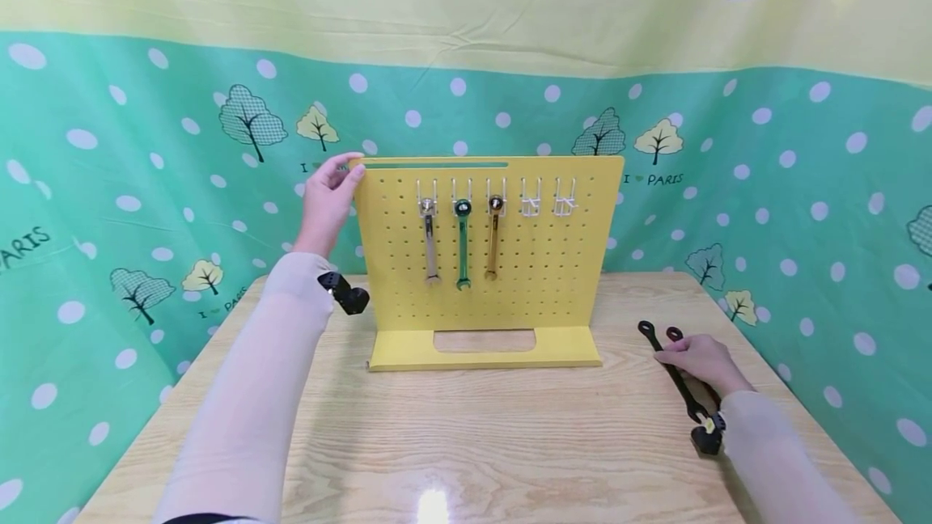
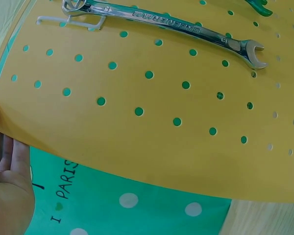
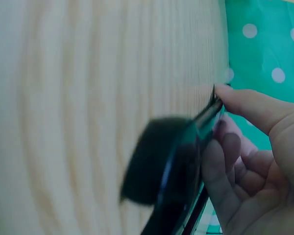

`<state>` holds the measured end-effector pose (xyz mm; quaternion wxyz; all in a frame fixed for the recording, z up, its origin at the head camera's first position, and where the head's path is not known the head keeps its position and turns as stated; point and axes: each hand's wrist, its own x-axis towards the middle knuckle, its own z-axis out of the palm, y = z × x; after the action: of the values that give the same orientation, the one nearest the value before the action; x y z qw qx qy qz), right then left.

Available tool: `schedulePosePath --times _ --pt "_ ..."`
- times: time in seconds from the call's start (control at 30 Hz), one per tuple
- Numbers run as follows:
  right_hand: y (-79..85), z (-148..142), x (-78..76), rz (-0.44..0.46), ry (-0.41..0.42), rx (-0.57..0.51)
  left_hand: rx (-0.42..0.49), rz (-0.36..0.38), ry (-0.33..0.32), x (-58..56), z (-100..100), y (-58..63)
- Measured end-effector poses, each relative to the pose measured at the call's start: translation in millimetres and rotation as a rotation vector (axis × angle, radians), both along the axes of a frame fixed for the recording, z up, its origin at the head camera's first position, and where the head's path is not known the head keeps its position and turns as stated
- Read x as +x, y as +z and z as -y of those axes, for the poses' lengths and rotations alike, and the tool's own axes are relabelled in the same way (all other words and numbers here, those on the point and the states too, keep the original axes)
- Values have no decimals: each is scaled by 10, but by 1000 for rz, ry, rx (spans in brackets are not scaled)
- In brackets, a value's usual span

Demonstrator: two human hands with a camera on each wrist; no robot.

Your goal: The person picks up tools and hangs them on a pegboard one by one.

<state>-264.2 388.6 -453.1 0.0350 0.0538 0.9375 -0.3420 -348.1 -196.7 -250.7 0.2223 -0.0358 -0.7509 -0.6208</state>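
Observation:
A yellow pegboard [image 1: 553, 302] stands upright, and my left hand [image 1: 328, 204] grips its top left corner, thumb in front and fingers behind. Side by side on its white hooks hang a silver wrench [image 1: 430, 247], a green wrench [image 1: 463, 247] and a gold wrench [image 1: 494, 242]. Two more white hooks, a left one [image 1: 530, 204] and a right one [image 1: 565, 204], carry nothing. Low at the right, my right hand [image 1: 705, 362] pinches a black wrench [image 1: 679, 382] by its shaft between thumb and fingers. A dark red wrench [image 1: 674, 334] lies behind that hand, mostly hidden.
The pegboard's base [image 1: 568, 350] rests on a wooden table [image 1: 466, 427]. A green and yellow curtain [image 1: 466, 116] with dots and trees encloses the back and sides. Each wrist wears a small black camera, one left camera [image 1: 345, 295] and one right camera [image 1: 706, 437].

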Motion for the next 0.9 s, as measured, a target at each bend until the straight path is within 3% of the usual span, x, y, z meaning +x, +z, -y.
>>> schedulePosePath --times 0.33,0.9 --pt "25 91 5 32 -47 15 5 -2 -9 -15 12 3" --pt "50 98 11 12 -14 22 12 6 -2 1 3 7"
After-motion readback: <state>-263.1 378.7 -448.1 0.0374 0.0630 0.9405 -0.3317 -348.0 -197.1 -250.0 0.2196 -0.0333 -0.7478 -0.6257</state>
